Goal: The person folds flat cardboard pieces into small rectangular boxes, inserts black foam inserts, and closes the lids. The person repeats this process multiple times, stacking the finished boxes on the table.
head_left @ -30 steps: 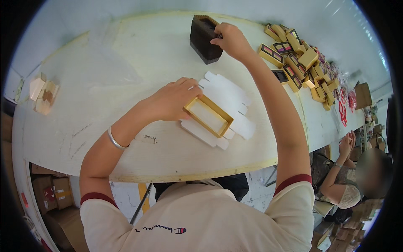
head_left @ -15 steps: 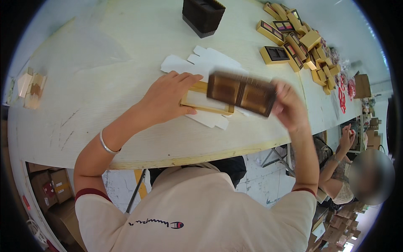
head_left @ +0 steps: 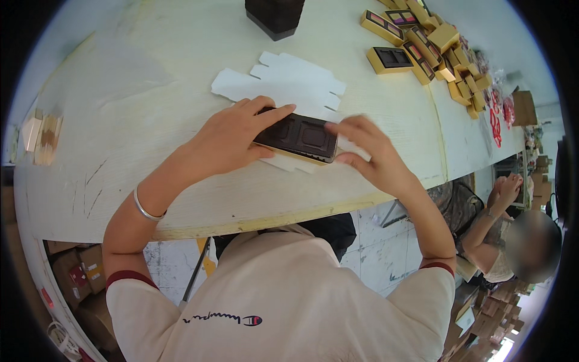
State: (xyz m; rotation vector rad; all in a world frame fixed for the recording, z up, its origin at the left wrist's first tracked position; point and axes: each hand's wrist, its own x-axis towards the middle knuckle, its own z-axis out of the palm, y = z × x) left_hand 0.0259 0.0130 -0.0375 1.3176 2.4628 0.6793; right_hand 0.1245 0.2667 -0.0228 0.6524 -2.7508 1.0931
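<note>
A dark brown plastic insert tray (head_left: 300,134) with two square wells lies in a narrow gold box (head_left: 294,154), whose near wall shows below it. My left hand (head_left: 232,136) is closed around the left end, fingers over the far side and thumb at the near side. At the right end is my right hand (head_left: 375,154), slightly blurred, with its index fingertip on the tray and its thumb by the near corner. Flat white die-cut card sheets (head_left: 289,78) lie beneath and beyond the box. Farther off stands a stack of dark trays (head_left: 274,18).
Gold boxes (head_left: 443,37) are heaped at the far right, some with coloured pans in dark trays. One gold box with a bare dark tray (head_left: 391,58) sits at the heap's near edge. Folded gold card pieces (head_left: 47,137) stand at far left. Another person (head_left: 491,235) sits at right.
My right hand has brought the brown tray left and down into the gold box and now touches its right end. My left hand has stayed on the box. The view has shifted slightly.
</note>
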